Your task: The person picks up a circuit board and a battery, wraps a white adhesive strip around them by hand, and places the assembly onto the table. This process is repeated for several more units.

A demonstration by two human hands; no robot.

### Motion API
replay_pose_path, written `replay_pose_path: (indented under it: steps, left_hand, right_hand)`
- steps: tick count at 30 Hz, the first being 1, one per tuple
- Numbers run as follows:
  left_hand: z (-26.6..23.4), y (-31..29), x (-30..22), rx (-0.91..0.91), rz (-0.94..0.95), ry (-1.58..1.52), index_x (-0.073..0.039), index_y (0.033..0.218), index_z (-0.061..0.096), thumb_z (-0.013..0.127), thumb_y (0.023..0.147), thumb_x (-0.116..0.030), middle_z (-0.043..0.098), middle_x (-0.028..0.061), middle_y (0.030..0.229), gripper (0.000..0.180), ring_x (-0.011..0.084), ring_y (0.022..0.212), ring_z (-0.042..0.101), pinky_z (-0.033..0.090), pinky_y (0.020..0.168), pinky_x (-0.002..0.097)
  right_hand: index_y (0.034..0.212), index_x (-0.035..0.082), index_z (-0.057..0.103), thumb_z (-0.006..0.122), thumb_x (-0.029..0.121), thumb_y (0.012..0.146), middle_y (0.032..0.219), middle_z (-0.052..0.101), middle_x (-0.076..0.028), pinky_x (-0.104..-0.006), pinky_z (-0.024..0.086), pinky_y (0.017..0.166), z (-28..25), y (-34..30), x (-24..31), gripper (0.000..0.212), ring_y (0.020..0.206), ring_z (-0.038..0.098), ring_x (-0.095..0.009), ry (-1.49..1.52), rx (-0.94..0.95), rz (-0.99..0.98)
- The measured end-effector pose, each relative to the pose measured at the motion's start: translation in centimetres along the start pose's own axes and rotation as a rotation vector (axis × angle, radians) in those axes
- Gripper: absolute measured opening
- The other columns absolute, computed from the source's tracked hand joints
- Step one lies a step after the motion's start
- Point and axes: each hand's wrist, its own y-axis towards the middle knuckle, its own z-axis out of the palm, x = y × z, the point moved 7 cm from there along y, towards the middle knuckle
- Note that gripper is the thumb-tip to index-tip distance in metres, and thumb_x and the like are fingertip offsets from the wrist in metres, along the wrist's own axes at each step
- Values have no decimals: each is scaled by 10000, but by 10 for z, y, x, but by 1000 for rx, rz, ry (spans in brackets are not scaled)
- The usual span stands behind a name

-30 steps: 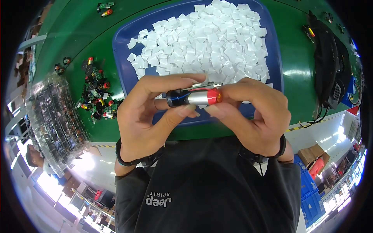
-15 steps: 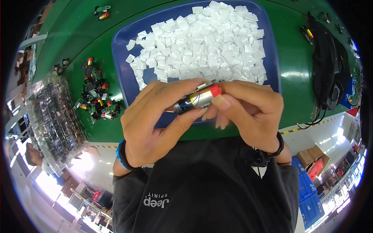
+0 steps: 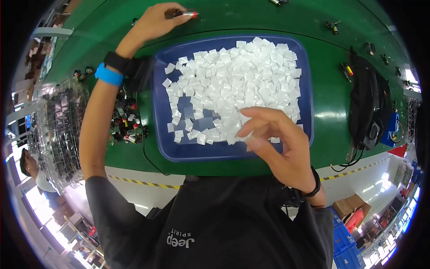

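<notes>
Out over the far left of the table, my left hand (image 3: 154, 22) is closed on a small silver cylinder with a red end (image 3: 190, 14); the fingers cover most of it. My right hand (image 3: 284, 148) hovers at the near right part of a blue tray (image 3: 188, 154), its thumb and fingers curved but apart, with no part visible in it. Many small white square pieces (image 3: 242, 76) fill the tray in a loose heap, with bare patches of tray bottom toward the near left.
Left of the tray lies a pile of small circuit assemblies with red-ended cylinders (image 3: 127, 121). Clear plastic trays (image 3: 62, 134) are stacked at the left edge. A black bag-like item (image 3: 369, 98) with cables rests on the right, and more assemblies (image 3: 333, 27) lie on the green table (image 3: 331, 148).
Both hands were together holding the red-ended cylinder over the tray. My left hand has carried it away to the far left; my right hand has let go and opened.
</notes>
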Motion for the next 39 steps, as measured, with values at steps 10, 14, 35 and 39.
replay_pose_path:
  steps: [10,14,35,39]
  left_hand:
    - [-65,-44,120,-39,-372,81,-28,1225,607,721,923,-276,671,124,1077,408,196,912,674,552,786,354]
    - [-65,-85,-4,-204,-162,-260,-41,1187,631,724,896,-125,656,85,1066,317,151,861,661,571,722,289]
    - [14,-164,-196,-232,201,-303,-39,1016,668,727,724,148,567,95,988,352,212,739,642,538,616,317]
    - [15,-174,-205,-322,405,-139,-21,1014,674,710,732,153,601,120,1031,333,191,732,643,530,573,290]
  right_hand:
    - [1228,17,624,683,-20,874,949,709,-82,-251,517,727,-10,4,-16,361,795,684,-142,-114,3,8]
    - [1176,23,657,710,-33,845,947,704,-79,-250,518,735,-10,13,-2,341,805,684,-144,-216,-20,-105]
    - [1022,12,667,797,4,803,884,699,-92,-229,514,565,-4,9,-4,255,702,690,-141,-320,-129,-237]
    - [1094,-3,618,735,-8,871,895,706,-69,-209,524,565,-3,7,-33,251,722,677,-91,127,-99,268]
